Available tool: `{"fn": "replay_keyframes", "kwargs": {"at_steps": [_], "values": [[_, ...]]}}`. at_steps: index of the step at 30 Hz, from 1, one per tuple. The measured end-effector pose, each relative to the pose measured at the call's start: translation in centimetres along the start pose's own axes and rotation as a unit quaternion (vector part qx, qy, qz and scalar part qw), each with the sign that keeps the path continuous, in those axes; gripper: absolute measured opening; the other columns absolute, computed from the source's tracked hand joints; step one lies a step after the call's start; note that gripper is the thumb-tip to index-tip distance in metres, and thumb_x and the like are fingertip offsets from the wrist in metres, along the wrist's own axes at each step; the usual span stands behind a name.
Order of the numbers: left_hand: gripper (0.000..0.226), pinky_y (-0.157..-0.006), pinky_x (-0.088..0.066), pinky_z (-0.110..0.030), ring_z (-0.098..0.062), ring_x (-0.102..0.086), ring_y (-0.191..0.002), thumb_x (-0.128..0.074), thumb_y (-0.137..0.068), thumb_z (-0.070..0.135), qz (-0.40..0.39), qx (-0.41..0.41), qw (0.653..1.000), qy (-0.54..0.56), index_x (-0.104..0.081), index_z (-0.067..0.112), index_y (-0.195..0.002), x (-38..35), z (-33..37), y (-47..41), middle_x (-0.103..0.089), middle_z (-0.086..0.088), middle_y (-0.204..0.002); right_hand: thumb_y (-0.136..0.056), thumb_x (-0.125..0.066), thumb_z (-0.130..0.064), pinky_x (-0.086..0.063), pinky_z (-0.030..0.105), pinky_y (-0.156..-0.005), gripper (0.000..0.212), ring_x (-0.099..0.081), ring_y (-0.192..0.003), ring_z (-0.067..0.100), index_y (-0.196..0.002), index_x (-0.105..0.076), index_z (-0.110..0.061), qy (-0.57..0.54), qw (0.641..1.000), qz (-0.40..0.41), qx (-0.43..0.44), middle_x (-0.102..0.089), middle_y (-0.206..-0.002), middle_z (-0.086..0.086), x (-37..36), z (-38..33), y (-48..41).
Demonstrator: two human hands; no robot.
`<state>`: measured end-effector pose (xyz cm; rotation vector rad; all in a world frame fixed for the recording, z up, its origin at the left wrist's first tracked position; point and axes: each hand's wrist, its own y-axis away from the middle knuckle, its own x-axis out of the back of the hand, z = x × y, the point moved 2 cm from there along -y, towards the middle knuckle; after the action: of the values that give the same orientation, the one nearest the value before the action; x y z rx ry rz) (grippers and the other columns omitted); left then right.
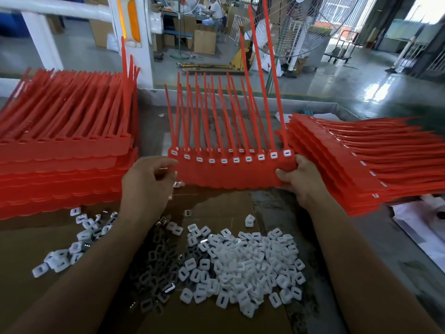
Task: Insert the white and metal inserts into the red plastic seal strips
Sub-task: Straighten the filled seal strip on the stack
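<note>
At frame centre, the red plastic seal strip (pixel 228 174), tails upright, white slotted inserts (pixel 248 158) seated along its top, was pinched by the left hand (pixel 147 182)'s curled fingers and gripped by the right hand (pixel 303 179).

I count two hands: left hand (pixel 147 184) and right hand (pixel 301 179). One raised sheet of seal strips (pixel 228 174) shows ten white inserts (pixel 224 161) in its front row. I see two red stacks, the left stack (pixel 60 160) and the right stack (pixel 349 165). Loose pieces form three heaps, each past my counting: white heap (pixel 252 266), grey metal heap (pixel 156 261), small mixed heap (pixel 79 239).
</note>
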<state>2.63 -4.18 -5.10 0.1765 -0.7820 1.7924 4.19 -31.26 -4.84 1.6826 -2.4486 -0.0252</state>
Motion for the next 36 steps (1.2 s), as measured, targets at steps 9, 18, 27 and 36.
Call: {"fn": "replay_keyframes", "kwargs": {"at_steps": [9,18,27,36], "values": [[0.023,-0.077,-0.028,0.008,-0.005,-0.050,-0.094,-0.061,-0.079,-0.003,0.040,-0.058,0.997,-0.030,-0.068,0.005,-0.100,0.0,0.3,-1.1,-0.061,-0.006,-0.111,-0.083,-0.059,0.006,-0.055,0.032,-0.073,0.032,-0.060,-0.085,0.014,-0.111,-0.053,-0.008,0.002,0.997,0.048,0.061,-0.060,-0.103,0.004,-0.6,0.6,-1.3],[0.036,-0.105,-0.017,-0.021,-0.016,-0.033,-0.132,-0.049,-0.091,0.014,-0.184,-0.018,0.971,-0.152,-0.052,0.016,-0.127,-2.5,-1.8,-1.3,-0.034,0.001,-0.145,-0.084,-0.064,-0.016,-0.020,0.029,-0.110,0.058,-0.032,-0.134,0.021,-0.137,-0.040,-0.010,0.347,0.918,0.096,0.165,-0.038,-0.145,0.008,-1.2,1.5,-2.1],[0.029,-0.095,-0.035,-0.026,-0.016,-0.050,-0.115,-0.043,-0.093,0.024,-0.216,-0.085,0.945,-0.231,-0.058,0.020,-0.117,-1.3,-0.6,0.0,-0.052,0.000,-0.131,-0.088,-0.060,-0.022,-0.031,0.016,-0.081,0.018,-0.059,-0.101,0.017,-0.100,-0.071,-0.013,0.451,0.828,-0.076,0.325,-0.069,-0.106,0.001,-3.7,0.6,0.5],[0.031,-0.047,-0.026,-0.018,-0.003,-0.045,-0.055,-0.048,-0.087,0.038,-0.206,-0.101,0.924,-0.307,-0.055,0.021,-0.062,0.6,0.7,0.5,-0.052,0.009,-0.062,-0.094,-0.050,-0.028,-0.032,0.021,-0.094,0.028,-0.048,-0.121,0.011,-0.114,-0.065,-0.016,0.489,0.807,-0.141,0.300,-0.054,-0.133,-0.004,-4.4,0.6,1.4]]}}
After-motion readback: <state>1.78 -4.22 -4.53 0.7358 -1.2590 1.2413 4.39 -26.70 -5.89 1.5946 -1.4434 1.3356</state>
